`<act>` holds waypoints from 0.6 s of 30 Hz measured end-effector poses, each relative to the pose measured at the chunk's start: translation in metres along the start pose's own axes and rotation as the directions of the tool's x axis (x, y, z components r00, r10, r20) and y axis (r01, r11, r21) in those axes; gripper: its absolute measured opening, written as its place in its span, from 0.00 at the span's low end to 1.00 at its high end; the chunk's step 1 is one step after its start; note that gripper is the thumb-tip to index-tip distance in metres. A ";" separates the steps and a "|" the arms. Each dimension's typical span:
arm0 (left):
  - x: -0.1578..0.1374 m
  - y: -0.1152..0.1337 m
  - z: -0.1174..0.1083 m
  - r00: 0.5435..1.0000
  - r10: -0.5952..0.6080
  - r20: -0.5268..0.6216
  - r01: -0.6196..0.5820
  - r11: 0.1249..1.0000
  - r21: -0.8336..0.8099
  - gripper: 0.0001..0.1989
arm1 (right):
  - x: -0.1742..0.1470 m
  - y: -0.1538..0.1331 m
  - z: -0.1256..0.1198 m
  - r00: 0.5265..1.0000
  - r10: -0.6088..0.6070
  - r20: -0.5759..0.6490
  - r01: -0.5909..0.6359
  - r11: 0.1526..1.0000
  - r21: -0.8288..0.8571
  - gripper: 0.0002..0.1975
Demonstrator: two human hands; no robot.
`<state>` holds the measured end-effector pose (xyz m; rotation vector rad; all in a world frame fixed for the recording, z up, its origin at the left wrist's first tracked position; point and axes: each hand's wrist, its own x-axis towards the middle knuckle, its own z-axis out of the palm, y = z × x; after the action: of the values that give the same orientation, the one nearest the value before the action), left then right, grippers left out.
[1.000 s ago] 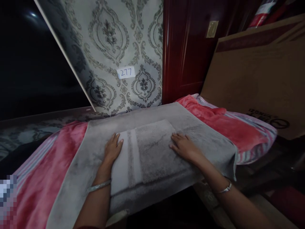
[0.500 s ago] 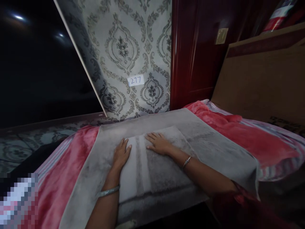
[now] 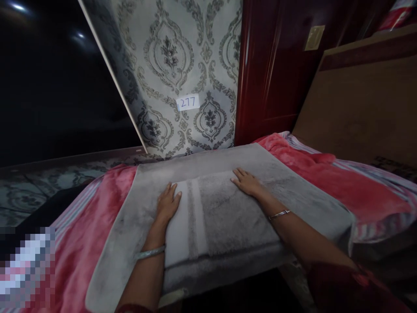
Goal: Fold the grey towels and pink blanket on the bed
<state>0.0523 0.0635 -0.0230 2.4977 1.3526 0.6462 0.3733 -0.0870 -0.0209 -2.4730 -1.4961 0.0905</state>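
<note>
Flattened grips, fingers loosely spread and grasping nothing: we see the left hand (image 3: 167, 202) on the left edge, and the right hand (image 3: 246, 181) at the upper right corner, of a folded rectangular grey pile towel with white bands (image 3: 237, 217), at the centre of the frame. Beneath it lies a larger soft grey cloth (image 3: 130, 208), with pink plush fabric (image 3: 94, 213) at lower left. Since half a second ago, the right hand has shifted rightward from beside the white bands; we judge this a smoothing stroke that leaves the towel flat.

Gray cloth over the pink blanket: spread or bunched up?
Spread: the gray cloth lies mostly flat, with pink blanket showing past both sides.
</note>
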 end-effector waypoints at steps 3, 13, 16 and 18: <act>0.001 -0.001 0.002 0.994 -0.092 -0.052 0.092 0.996 -0.003 0.30 | -0.009 0.014 0.003 1.000 0.004 -0.015 -0.003 0.999 0.049 0.33; 0.002 -0.004 -0.006 0.990 -0.100 -0.102 0.082 0.982 -0.168 0.34 | -0.042 0.042 0.007 0.992 -0.028 -0.122 0.083 0.881 0.466 0.40; 0.000 -0.003 -0.011 0.984 -0.142 -0.112 0.083 0.905 -0.417 0.36 | -0.047 0.041 0.004 0.991 0.027 -0.128 0.062 0.763 0.643 0.42; -0.002 0.000 -0.014 0.976 -0.192 -0.102 0.096 0.801 -0.590 0.35 | -0.050 0.040 0.001 0.992 0.090 -0.093 0.010 0.662 0.749 0.41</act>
<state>0.0442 0.0622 -0.0110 1.8619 1.1472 1.0570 0.3843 -0.1483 -0.0350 -1.7811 -1.0385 0.4610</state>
